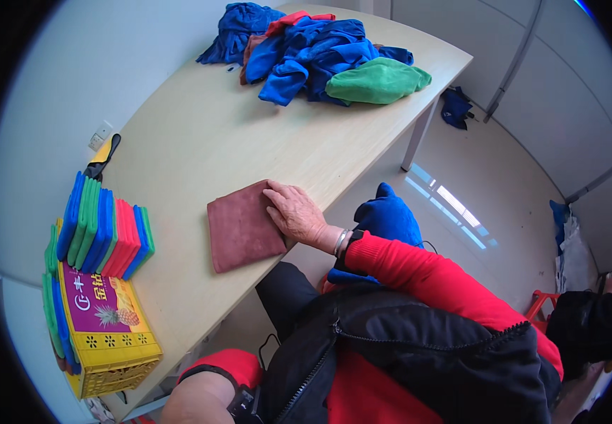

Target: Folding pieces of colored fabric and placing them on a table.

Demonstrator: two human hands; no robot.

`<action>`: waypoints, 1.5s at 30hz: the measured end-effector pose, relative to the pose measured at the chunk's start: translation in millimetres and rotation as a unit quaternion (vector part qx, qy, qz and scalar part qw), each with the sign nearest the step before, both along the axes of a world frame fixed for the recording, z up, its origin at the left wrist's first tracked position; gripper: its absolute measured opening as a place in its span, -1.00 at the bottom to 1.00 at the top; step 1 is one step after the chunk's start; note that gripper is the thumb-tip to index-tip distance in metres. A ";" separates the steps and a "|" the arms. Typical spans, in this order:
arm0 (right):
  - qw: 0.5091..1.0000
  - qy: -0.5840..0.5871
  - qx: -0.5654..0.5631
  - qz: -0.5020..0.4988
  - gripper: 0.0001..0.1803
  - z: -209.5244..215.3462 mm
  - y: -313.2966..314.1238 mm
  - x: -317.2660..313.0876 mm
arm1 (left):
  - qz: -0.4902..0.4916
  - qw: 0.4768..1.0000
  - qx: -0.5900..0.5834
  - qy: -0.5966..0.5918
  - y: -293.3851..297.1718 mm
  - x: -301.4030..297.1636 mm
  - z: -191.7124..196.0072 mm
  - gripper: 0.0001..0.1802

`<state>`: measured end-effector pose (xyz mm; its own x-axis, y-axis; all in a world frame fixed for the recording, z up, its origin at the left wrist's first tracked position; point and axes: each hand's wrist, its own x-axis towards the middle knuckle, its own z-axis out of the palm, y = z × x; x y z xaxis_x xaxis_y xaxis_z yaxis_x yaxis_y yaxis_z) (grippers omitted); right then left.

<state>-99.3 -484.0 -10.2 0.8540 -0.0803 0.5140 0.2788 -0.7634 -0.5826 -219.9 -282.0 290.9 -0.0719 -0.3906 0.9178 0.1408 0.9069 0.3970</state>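
Maroon cloth [243, 225] sits folded into a neat square near the table's [200, 127] front edge, and your right hand [295, 212] is lying flat on its right side, fingers together and stretched out, pressing rather than gripping. Nothing is clamped there; the palm just rests on the fabric. Your red sleeve [419, 272] runs back from the wrist, with a bracelet at the cuff.

Your left hand is another story: only the forearm [196, 399] shows at the bottom edge, with a dark strap around it, and the hand itself is out of the picture, so I can't tell you what it is doing.

Looking left along the table, you have a row of folded cloths [104, 230] standing on edge, blue, green and red, leaning against each other above a yellow crate [111, 346], with more folded ones tucked around the crate's side. That reads as the finished lot, and it's a decent count.

Far end of the table, there's a loose heap of cloths [306, 49], mostly blue with a red one poking out and a green one [378, 80] on its near right. Those are unfolded, so by my reckoning plenty is left. One more blue cloth [385, 219] lies below the table edge by your arm, about at your lap.

So: one maroon square apparently just about finished, a stack behind you, a pile ahead.
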 end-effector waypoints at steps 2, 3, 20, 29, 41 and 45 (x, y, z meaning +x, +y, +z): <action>1.000 -0.007 0.001 0.008 -0.53 2.1 1.5 1.1 | -0.030 0.999 0.003 0.021 22.9 4.2 -3.8 -0.59; 1.000 -0.013 0.000 0.008 -0.53 1.9 6.7 2.3 | -0.020 1.000 0.005 0.020 17.6 3.2 -5.6 -0.59; 0.995 -0.069 -0.063 0.043 -0.52 20.3 20.4 31.8 | 0.796 0.326 0.431 -0.273 6.2 158.7 -263.8 -0.53; 0.982 0.053 -0.162 0.078 -0.34 2.1 54.9 48.6 | 0.747 0.317 0.504 -0.296 8.3 179.9 -296.6 -0.41; 0.980 0.089 -0.150 0.096 -0.37 13.8 31.1 46.5 | 0.757 0.357 0.464 -0.289 -6.7 151.8 -280.8 -0.29; 0.971 0.097 -0.177 0.127 -0.38 7.7 26.4 56.3 | 0.770 0.370 0.434 -0.288 -3.1 151.4 -287.9 -0.23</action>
<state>-43.0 -457.6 -2.4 0.9066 0.2974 0.2993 0.3954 -0.8464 -0.3568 -68.5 -285.0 3.0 0.7627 -0.5044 0.4049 -0.6111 -0.7671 0.1954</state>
